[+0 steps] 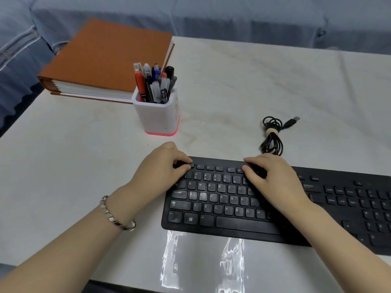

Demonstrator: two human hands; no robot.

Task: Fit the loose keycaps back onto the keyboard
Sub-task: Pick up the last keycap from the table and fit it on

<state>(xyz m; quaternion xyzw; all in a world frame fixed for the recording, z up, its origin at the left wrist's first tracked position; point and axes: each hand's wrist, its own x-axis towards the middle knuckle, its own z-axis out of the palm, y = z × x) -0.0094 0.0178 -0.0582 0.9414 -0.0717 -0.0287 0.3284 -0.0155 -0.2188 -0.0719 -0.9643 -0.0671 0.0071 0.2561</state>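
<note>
White table (63,166) lies bare leftward; left hand (160,166) seemingly pinches a keycap (191,164) at keyboard (232,225) corner, right hand (273,176) fingers curled on top row

A pale, faintly stained white table (254,81) is seen under soft, even light. Behind it a blue-grey fabric sofa (190,15) is spread across the whole far edge.

Keyboard (275,208) at near right of worktop (74,166); pen holder (157,115) behind its left end, binder (105,60) further back-left (partly overhanging the edge); coiled cable (271,134) behind the keyboard's middle.
</note>
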